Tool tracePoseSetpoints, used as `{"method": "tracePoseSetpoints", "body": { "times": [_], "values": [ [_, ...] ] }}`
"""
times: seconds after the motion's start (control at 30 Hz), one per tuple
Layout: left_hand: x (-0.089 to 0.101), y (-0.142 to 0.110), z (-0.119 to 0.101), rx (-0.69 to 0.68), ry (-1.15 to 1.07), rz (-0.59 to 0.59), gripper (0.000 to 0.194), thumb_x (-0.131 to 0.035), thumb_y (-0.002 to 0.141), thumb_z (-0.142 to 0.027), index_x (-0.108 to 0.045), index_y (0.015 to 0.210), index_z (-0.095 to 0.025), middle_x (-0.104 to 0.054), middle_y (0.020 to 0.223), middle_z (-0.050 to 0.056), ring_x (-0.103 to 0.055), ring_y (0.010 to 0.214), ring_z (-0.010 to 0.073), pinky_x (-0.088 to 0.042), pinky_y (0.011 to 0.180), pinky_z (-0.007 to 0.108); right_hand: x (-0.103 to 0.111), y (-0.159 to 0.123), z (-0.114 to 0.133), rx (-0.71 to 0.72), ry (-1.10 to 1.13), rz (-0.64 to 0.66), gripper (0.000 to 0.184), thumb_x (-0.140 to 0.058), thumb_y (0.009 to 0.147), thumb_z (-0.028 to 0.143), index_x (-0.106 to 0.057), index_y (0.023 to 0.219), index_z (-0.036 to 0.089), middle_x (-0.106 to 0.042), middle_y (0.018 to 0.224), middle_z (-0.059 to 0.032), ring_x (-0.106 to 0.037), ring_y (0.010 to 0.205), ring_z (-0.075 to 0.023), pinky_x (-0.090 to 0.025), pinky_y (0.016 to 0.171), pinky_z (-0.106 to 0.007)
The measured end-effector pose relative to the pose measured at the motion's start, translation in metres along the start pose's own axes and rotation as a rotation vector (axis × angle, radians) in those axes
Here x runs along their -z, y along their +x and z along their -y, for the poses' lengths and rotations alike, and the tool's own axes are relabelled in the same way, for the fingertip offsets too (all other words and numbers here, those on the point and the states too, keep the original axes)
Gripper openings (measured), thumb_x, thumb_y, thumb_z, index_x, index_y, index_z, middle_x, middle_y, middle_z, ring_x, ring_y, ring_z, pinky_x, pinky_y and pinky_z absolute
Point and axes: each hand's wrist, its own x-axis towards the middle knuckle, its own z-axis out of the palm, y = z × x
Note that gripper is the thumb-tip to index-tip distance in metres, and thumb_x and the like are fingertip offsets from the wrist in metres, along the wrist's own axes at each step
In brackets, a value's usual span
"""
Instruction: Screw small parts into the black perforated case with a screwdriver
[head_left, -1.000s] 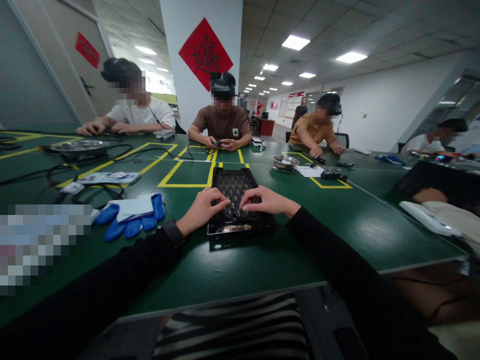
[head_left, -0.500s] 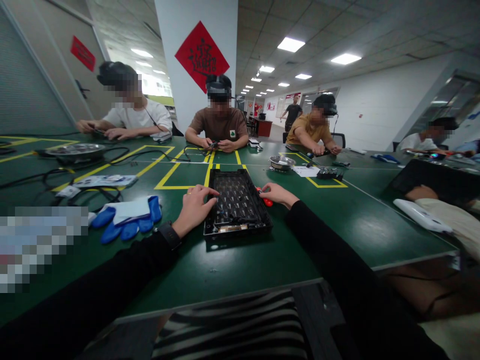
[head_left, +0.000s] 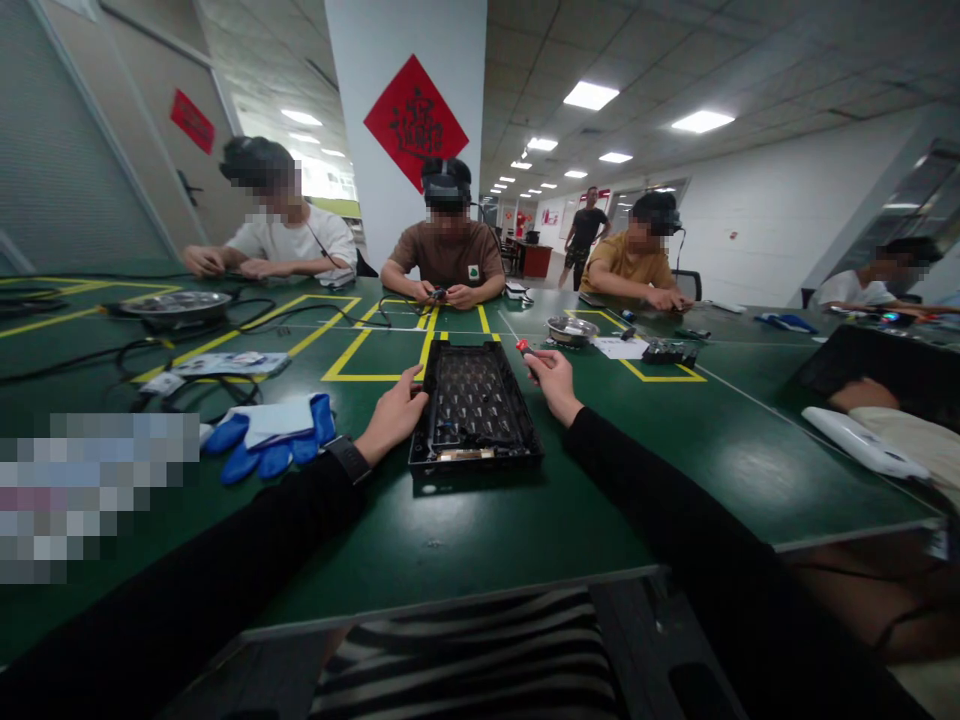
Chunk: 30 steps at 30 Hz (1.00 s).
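Green tabletop (head_left: 675, 450) below, the right hand (head_left: 553, 382) half-hides a red-and-black tool (head_left: 523, 346).

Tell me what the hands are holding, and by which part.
The right hand holds a screwdriver by its handle. The left hand is at the left edge of the black case; whether it grips it cannot be told.

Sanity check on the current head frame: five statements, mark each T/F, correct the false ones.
1. The right hand holds a red-and-black tool. True.
2. The left hand is at the far right side of the black tray. False: it is at the tray's left side.
3. The blue-and-white gloves lie left of the tray. True.
4. The dark wristband is on the right wrist. False: it is on the left one.
5. The tabletop is green. True.
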Motion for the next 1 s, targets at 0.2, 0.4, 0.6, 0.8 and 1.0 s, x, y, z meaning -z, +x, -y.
{"method": "tracePoseSetpoints", "body": {
  "times": [0.2, 0.4, 0.6, 0.8, 1.0],
  "values": [
    [0.006, 0.018, -0.004, -0.051, 0.059, -0.255, 0.057, -0.056, 0.076, -0.036, -0.043, 0.128, -0.019, -0.058, 0.111, 0.011, -0.055, 0.100, 0.0241, -0.040, 0.090, 0.042, -0.017, 0.004, 0.016, -0.191, 0.628, 0.253, 0.033, -0.075, 0.058, 0.025, -0.055, 0.083, 0.017, -0.054, 0.062, 0.0062, -0.042, 0.045, -0.0030, -0.029, 0.036, -0.015],
    [0.009, 0.035, -0.047, -0.230, -0.171, -0.267, 0.044, -0.034, 0.088, -0.044, -0.057, 0.110, -0.014, -0.061, 0.098, 0.009, -0.056, 0.088, 0.0179, -0.043, 0.080, 0.030, -0.001, -0.009, 0.030, -0.287, 0.824, 0.266, 0.019, -0.068, 0.070, 0.025, -0.051, 0.075, 0.017, -0.062, 0.077, 0.0019, -0.037, 0.043, -0.0012, -0.031, 0.035, -0.013],
    [0.003, 0.008, -0.083, -0.334, -0.232, 0.339, 0.062, -0.021, 0.090, -0.053, -0.068, 0.078, -0.014, -0.050, 0.054, 0.000, -0.046, 0.053, 0.0112, -0.036, 0.055, 0.024, -0.008, -0.024, 0.045, -0.323, 0.750, 0.385, 0.031, -0.054, 0.081, 0.049, -0.049, 0.082, 0.018, -0.062, 0.070, -0.0002, -0.031, 0.037, -0.0021, -0.029, 0.035, -0.015],
    [-0.003, -0.004, -0.083, -0.401, -0.140, 0.425, 0.046, -0.042, 0.084, -0.051, -0.066, 0.070, -0.014, -0.051, 0.058, -0.001, -0.040, 0.053, 0.0096, -0.030, 0.052, 0.022, -0.023, -0.037, 0.059, -0.216, 0.745, 0.481, 0.018, -0.063, 0.077, 0.028, -0.056, 0.090, 0.018, -0.060, 0.077, 0.0024, -0.034, 0.044, -0.0018, -0.038, 0.045, -0.016],
    [-0.007, -0.003, -0.076, -0.337, -0.263, 0.468, 0.038, -0.047, 0.083, -0.048, -0.064, 0.075, -0.014, -0.044, 0.053, -0.004, -0.037, 0.048, 0.0078, -0.028, 0.048, 0.021, -0.025, -0.052, 0.069, -0.225, 0.646, 0.658, 0.030, -0.051, 0.085, 0.037, -0.053, 0.108, 0.019, -0.064, 0.083, -0.0021, -0.048, 0.053, -0.0067, -0.045, 0.051, -0.020]
  ]
}}
